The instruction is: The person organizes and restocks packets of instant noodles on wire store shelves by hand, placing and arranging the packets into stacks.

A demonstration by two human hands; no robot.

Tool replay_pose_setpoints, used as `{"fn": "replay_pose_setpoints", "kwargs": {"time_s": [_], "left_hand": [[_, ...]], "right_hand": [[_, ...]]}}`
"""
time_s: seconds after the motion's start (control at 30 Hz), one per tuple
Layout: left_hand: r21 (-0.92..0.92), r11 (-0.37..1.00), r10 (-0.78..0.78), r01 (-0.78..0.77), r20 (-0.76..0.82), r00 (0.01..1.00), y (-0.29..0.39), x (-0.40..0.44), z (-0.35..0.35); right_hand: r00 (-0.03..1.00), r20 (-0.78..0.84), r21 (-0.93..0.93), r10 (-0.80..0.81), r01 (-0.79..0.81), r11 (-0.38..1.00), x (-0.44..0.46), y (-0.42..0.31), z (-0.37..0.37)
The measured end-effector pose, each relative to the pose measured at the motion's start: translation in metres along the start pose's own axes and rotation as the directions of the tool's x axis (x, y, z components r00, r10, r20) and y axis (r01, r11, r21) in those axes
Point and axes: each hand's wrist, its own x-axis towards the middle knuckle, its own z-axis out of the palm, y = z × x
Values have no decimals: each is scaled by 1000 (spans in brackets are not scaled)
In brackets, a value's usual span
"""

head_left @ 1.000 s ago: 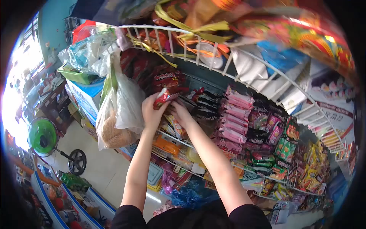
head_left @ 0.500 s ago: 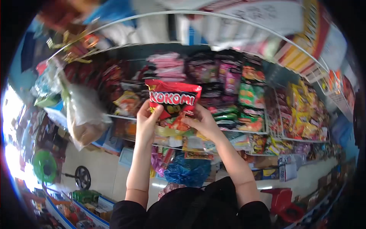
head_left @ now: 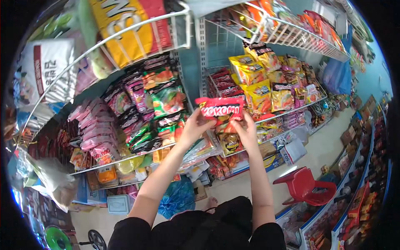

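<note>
A red noodle packet with white lettering point(head_left: 221, 110) is held out in front of me, before the wire shelves. My left hand point(head_left: 196, 128) grips its left side, thumb across the front. On the right side of the packet, my right hand point(head_left: 246, 128) has its fingers closed round the edge. Behind and to the right of it lie yellow noodle packets point(head_left: 258, 96). Green and black packets point(head_left: 166, 100) are stacked to the left, beside a pile of pink packets point(head_left: 98, 129).
Upper wire baskets point(head_left: 291, 36) jut out overhead on both sides. A red plastic chair point(head_left: 306, 186) stands on the floor at the right. Below the shelves is a blue plastic bag point(head_left: 177, 196). A green fan point(head_left: 57, 238) is at the lower left.
The view has swung right along the shelves. Both hands were at the left shelf; the red packet came up between them and is now farther right, tilted with its top edge toward the shelf.
</note>
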Motion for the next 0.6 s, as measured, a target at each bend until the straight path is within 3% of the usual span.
{"fn": "replay_pose_setpoints", "kwargs": {"time_s": [0.03, 0.17, 0.2, 0.27, 0.37, 0.4, 0.43, 0.5, 0.53, 0.57, 0.6], "left_hand": [[-117, 974, 193, -195, -26, 981, -22, 24, 20], [-169, 959, 217, -229, -87, 972, -29, 78, 70], [-129, 966, 219, -224, -56, 974, -33, 89, 74], [-114, 968, 214, -222, -84, 973, -51, 105, 84], [-115, 944, 304, -309, -63, 951, -65, 110, 86], [46, 979, 202, -199, -79, 976, -65, 104, 82], [290, 939, 225, -183, -120, 967, -56, 96, 81], [404, 890, 291, -214, -141, 946, -65, 97, 82], [567, 777, 394, -273, -100, 913, -68, 100, 82], [567, 778, 392, -272, -99, 915, -71, 103, 83], [675, 691, 442, -258, -113, 890, -75, 104, 83]], "right_hand": [[995, -60, 38, 85, -82, 996, 2, -1, -12], [973, -181, -359, -145, 72, 931, 28, 16, -51], [973, -179, -360, -148, 75, 930, 31, 17, -56], [950, -213, -651, -228, 36, 758, 37, 22, -64], [968, -182, -665, -173, 8, 747, 37, 46, -72], [967, -148, -687, -205, 49, 725, 35, 53, -73], [970, -163, -666, -181, 27, 745, 35, 58, -73], [961, -182, -699, -208, 23, 715, 32, 74, -74], [960, -186, -699, -207, 19, 715, 32, 80, -75], [968, -206, -695, -142, -43, 718, 32, 86, -77], [972, -223, -691, -73, -105, 716, 31, 92, -78]]}}
